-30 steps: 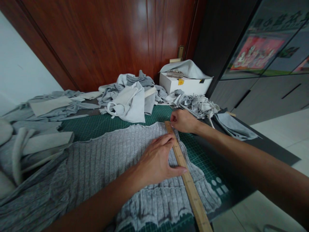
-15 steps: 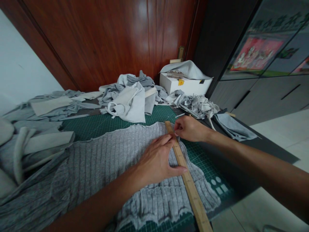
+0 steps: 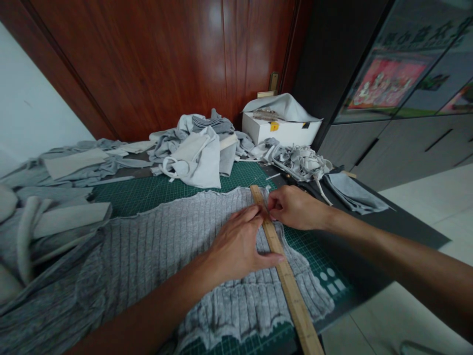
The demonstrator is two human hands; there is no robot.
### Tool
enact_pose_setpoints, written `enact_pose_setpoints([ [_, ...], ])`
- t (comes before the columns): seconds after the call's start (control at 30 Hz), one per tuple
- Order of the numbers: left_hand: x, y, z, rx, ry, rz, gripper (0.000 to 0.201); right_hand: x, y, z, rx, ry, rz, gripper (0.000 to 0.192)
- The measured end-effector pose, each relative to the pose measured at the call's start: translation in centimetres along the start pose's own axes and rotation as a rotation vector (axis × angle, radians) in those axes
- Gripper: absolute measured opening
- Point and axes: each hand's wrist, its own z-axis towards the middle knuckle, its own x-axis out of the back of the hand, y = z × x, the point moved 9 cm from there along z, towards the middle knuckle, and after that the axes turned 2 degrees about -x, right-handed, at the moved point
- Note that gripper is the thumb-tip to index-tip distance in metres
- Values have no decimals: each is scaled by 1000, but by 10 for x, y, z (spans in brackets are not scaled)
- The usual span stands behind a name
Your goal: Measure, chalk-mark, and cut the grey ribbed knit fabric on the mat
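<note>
Left hand [image 3: 236, 246]: It is spread open, with the thumb far from the fingers. It lies on the wooden ruler [image 3: 291, 291] and the gray ribbed cloth [image 3: 177, 222], pressing from above and not wrapped around anything.
Right hand [image 3: 293, 207]: Its fingers are curled in tight, next to the ruler's right edge and near its far end. I cannot tell if there is something in it.
Ruler: It lies on top of the cloth, slanting from near the right hand down to the bottom of the view.
Gray ribbed cloth: It is spread out under the left hand and goes off to the left. Its wavy right edge pokes out past the ruler.
Green mat [image 3: 129, 197]: It is under part of the cloth and has thin lines.
Scraps [image 3: 199, 158]: They sit in a heap behind the mat.
White box [image 3: 281, 132]: It stands by the brown door [image 3: 148, 64].
</note>
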Motion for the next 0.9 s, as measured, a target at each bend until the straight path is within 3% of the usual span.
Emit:
enact_pose_setpoints([
  [0.17, 0, 2, -1, -21, -8, 2, 72, -6, 0, -29, 13, 9, 232, 14],
  [0.3, -1, 2, -1, -14, -16, 19, 80, -38, 19, -44, -176, -100, 761, 14],
  [0.43, -1, 1, -2, 0, -12, 22, 82, -52, 38, -44, -317, -17, 1061, 31],
  [0.6, -1, 1, 0, 0, -14, 36, 90, -37, 49, -36, -289, 124, 908, 22],
  [0.77, -2, 0, 0, 5, -31, 40, 91, -24, 44, -24, -229, 100, 693, 10],
  [0.9, -2, 0, 0, 15, -38, 51, 85, -16, 30, -9, -153, 87, 354, 11],
])
